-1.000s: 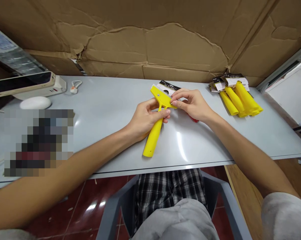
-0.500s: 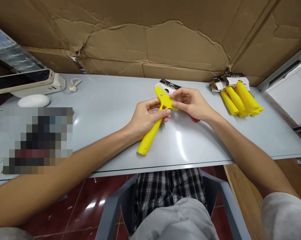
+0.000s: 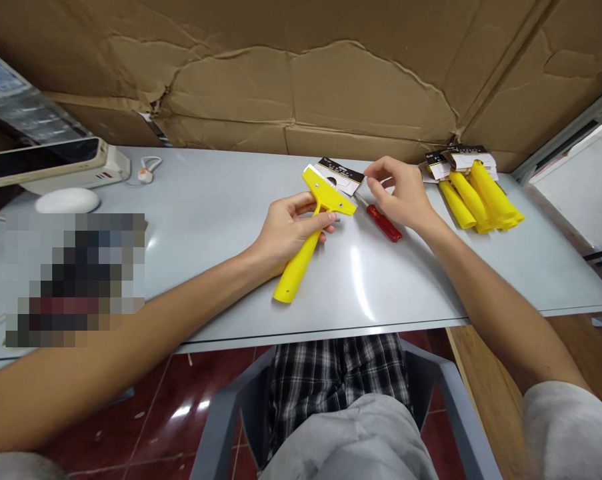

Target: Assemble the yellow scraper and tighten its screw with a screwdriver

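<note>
My left hand (image 3: 293,230) is wrapped round the neck of a yellow scraper (image 3: 301,267), its wide head tilted up toward the right. A small grey metal piece shows by the left thumb tip. To the right, my right hand (image 3: 398,193) is off the scraper, fingers curved and apart, near the corner of a black and white card (image 3: 348,179). Below the right hand a screwdriver with a red handle (image 3: 385,223) lies on the table, its shaft pointing toward the card.
Several yellow handles with cards (image 3: 485,197) lie at the table's right. A white mouse (image 3: 67,201), a white plug (image 3: 145,175) and a device stand at the left, near a pixelated patch. Cardboard (image 3: 291,87) lines the back of the table (image 3: 205,193).
My right hand has let go of the scraper head and moved right and up, uncovering the red screwdriver. The scraper has shifted slightly up and left in my left hand.
</note>
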The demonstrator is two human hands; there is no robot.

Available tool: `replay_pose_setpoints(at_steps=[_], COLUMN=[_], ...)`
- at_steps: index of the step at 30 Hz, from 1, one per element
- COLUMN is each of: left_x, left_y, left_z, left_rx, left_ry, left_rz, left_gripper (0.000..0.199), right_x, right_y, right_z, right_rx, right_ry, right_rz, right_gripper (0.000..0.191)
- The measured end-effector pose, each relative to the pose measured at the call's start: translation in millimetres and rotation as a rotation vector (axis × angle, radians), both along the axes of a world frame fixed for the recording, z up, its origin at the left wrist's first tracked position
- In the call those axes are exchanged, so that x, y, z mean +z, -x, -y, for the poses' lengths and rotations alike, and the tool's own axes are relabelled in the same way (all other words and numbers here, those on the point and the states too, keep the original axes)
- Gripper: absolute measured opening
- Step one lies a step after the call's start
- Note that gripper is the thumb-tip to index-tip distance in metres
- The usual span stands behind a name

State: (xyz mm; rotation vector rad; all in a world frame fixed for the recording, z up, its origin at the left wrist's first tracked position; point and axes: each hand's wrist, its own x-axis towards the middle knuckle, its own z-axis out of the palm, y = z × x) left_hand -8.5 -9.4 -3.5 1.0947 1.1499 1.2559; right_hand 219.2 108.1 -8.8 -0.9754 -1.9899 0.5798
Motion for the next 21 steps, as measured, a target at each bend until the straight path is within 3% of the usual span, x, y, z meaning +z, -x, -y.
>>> replay_pose_setpoints(at_steps=[3, 6, 15, 21], left_x=[0.5, 1.2, 2.1, 1.7], left_y=[1, 1, 3, 5], left_z=[-1, -2, -6, -9], left_rx=[0.028, 0.054, 0.078, 0.095], left_ry=[0.002, -0.005, 0.001, -0.019], left_rz=[-0.006, -0.002, -0.006, 0.0], left_gripper=[0.033, 0.032, 0.029, 0.029], right_x=[-2.4, -4.0, -2.1, 5.8], right_y=[-13, -17, -12, -3], right_z=[-14, -17, -8, 12], right_rx=[-0.045, -0.025, 0.077, 0.194], right_ry=[-0.121, -0.14, -0.157, -0.2], right_rz=[0.119, 0.166, 0.303, 0.439], right_gripper=[0.008, 0.003, 0.014, 0.018])
